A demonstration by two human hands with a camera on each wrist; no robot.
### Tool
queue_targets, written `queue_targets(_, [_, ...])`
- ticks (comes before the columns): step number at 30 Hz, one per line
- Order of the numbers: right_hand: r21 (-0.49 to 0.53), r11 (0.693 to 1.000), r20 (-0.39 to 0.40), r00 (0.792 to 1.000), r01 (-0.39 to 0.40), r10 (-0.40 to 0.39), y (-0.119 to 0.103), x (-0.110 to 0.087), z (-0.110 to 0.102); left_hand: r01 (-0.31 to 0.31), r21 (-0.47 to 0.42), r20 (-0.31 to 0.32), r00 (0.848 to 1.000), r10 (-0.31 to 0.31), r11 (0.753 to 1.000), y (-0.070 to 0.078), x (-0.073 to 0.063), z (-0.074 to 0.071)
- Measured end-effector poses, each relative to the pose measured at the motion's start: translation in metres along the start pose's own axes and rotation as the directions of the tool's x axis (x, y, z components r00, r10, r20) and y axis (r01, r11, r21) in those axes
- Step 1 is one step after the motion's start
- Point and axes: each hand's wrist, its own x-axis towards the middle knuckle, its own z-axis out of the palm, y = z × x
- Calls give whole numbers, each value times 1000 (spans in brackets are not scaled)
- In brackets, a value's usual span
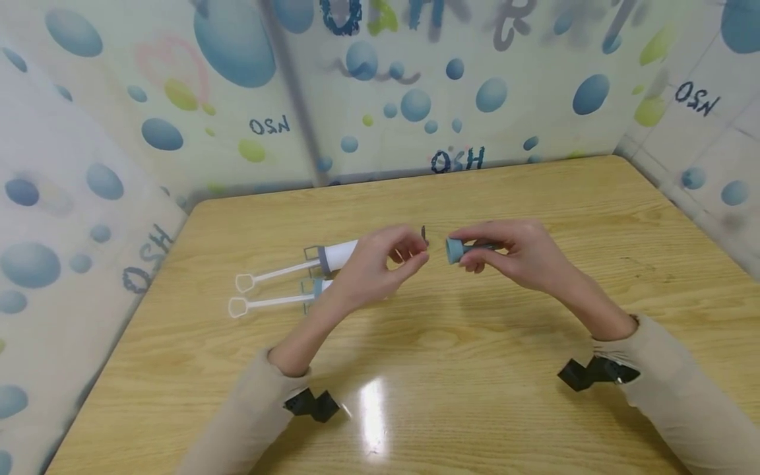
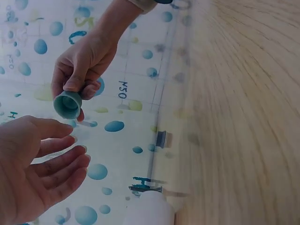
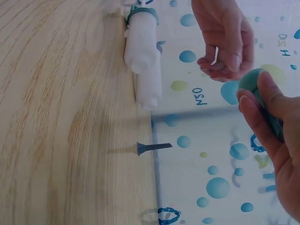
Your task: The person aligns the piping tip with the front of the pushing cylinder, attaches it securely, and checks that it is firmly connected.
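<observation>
While raised, hands [image 1: 463,254] apparently facing, cap [image 1: 454,250] pinched

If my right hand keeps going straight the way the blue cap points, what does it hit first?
Probably the left hand. The right hand holds the blue cap with its open end facing the left fingertips, only a small gap between them. Depth is hard to judge.

Teal cap [image 2: 67,104] in right hand [image 2: 84,63]

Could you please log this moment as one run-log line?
right hand: grips teal cap | left hand: empty, fingers loosely curled | two syringes on table
</observation>
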Motion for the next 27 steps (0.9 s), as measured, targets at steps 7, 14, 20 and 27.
queue_targets(7, [-47, 999, 4, 1000, -23, 23, -1, 1, -1, 36, 169, 65, 997, -47, 985, -15, -22, -11])
queue_targets(14, [-62, 993, 4, 995, -97, 97, 0, -1, -2, 104, 270, 128, 981, -143, 957, -25, -42, -23])
queue_targets(20, [-67, 989, 12, 991, -132, 133, 2, -1, -1, 132, 354, 189, 959, -209, 926, -36, -54, -29])
queue_targets(27, [-65, 988, 20, 989, -142, 143, 3, -1, -1, 203, 435, 244, 911, -331, 877, -39, -58, -34])
